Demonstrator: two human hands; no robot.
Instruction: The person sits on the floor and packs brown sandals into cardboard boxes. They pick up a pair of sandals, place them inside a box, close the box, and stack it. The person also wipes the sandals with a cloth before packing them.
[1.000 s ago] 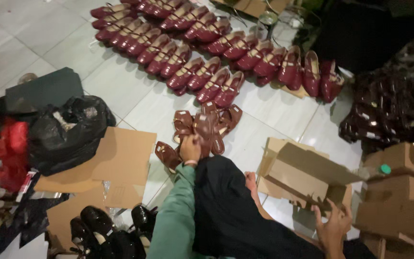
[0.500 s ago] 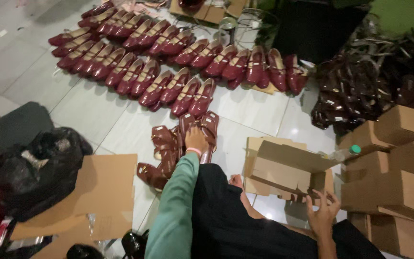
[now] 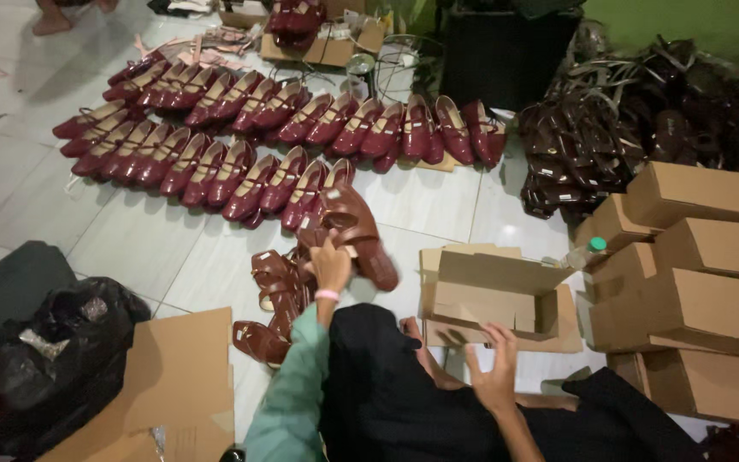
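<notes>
- Lifted since half a second ago: your left hand (image 3: 332, 267) now holds a brown strappy sandal (image 3: 354, 231) raised off the small heap of brown sandals (image 3: 277, 295), where earlier it was still down among them.
- That hand is closed on the sandal near its back end; the shoe tilts up and away from you, above the white tiled floor (image 3: 138, 244).
- Your right hand (image 3: 496, 376) has its fingers spread wide and holds nothing; it rests at the near edge of the open cardboard box (image 3: 489, 295), touching or just short of it — you cannot tell which from here.
- The box lies on the floor just right of the sandal heap, flaps open, with your dark-trousered leg (image 3: 387, 393) between your two hands.
- Beyond the heap, two long rows of dark red shoes (image 3: 241, 145) run across the floor towards the far side.
- At the right edge of the floor stands a stack of closed cardboard boxes (image 3: 712, 291), with a green-capped bottle (image 3: 588, 252) just beside it.
- Behind the stack lies a pile of dark brown sandals (image 3: 617, 137).
- On your left, a flat sheet of cardboard (image 3: 173, 385) lies beside a black plastic bag (image 3: 53, 359).
</notes>
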